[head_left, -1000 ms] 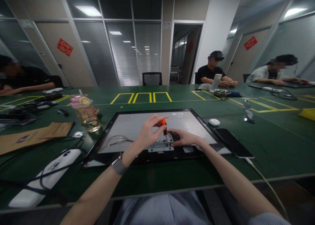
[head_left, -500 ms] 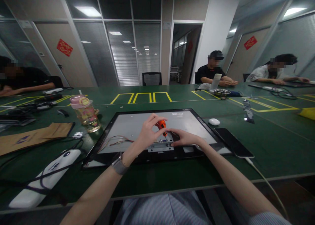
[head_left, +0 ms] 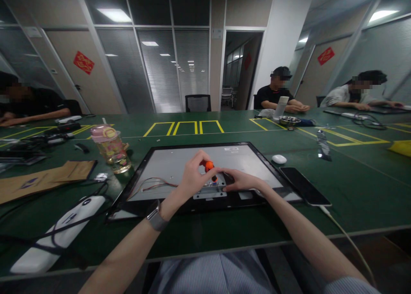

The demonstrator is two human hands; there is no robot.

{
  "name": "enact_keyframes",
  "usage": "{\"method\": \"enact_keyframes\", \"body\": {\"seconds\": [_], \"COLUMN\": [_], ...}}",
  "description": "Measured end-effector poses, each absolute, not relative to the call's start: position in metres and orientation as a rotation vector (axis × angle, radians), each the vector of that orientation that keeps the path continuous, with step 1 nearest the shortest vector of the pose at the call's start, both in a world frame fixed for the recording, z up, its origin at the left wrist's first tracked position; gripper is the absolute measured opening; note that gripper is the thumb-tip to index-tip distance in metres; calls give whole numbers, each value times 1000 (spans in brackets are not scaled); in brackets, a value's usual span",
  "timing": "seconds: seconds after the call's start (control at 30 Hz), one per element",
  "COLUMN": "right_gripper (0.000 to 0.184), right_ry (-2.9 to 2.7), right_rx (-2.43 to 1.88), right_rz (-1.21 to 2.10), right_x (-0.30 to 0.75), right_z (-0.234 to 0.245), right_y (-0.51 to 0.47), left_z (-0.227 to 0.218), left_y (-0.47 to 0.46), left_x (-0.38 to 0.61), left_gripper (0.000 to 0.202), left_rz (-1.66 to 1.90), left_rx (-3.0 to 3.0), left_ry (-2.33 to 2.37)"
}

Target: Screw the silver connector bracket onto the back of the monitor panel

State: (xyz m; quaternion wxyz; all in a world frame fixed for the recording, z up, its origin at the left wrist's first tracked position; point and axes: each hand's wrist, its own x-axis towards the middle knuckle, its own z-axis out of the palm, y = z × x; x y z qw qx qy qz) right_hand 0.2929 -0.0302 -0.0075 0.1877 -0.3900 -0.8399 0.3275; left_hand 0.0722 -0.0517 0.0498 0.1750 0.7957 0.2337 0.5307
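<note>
A large flat display panel (head_left: pixel 167 161) with a grey metal back and black frame lies on the table before me. My left hand (head_left: pixel 195 174) grips a screwdriver (head_left: pixel 209 166) with an orange and black handle, thumb and fingers around it. Its tip points down at a small metal bracket (head_left: pixel 205 193) near the panel's close edge; the tip itself is hidden. My right hand (head_left: pixel 242 180) curls around the right end of that bracket, its thumb against the metal and its fingers behind, near the screwdriver. Thin coloured wires (head_left: pixel 154 182) run leftward from the bracket area.
Left of the panel stand a pink-lidded bottle (head_left: pixel 111 148), a brown paper bag (head_left: pixel 48 178) and a white power bank-like device (head_left: pixel 61 234) with black cables. A white mouse-like case (head_left: pixel 279 159) and a cabled phone (head_left: pixel 305 186) lie right. Three people sit across the table.
The screwdriver has tipped, so its handle end now faces me more and its shaft is less visible. My left fingers have shifted around the handle; my right hand stays in place.
</note>
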Motion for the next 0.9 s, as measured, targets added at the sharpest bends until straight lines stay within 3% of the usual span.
{"method": "enact_keyframes", "body": {"seconds": [0.1, 0.3, 0.53, 0.77, 0.9], "right_gripper": [74, 72, 70, 68, 67], "right_ry": [-2360, -2349, -2353, -2349, -2349], "right_rx": [-1103, -1100, -1113, -1083, -1097], "right_rz": [926, 928, 914, 945, 935], "right_x": [293, 293, 292, 291, 291], "right_z": [-7, -9, -7, -5, -4], "right_y": [-30, -30, -31, -32, -33], "left_z": [47, 52, 53, 56, 55], "left_y": [-51, -52, -48, -47, -49], "left_x": [73, 73, 71, 70, 72], "left_gripper": [26, 14, 32, 19, 23], "left_rz": [1493, 1451, 1309, 1423, 1426], "left_rx": [2159, 2226, 2143, 2116, 2111], "left_ry": [718, 712, 567, 689, 628]}}
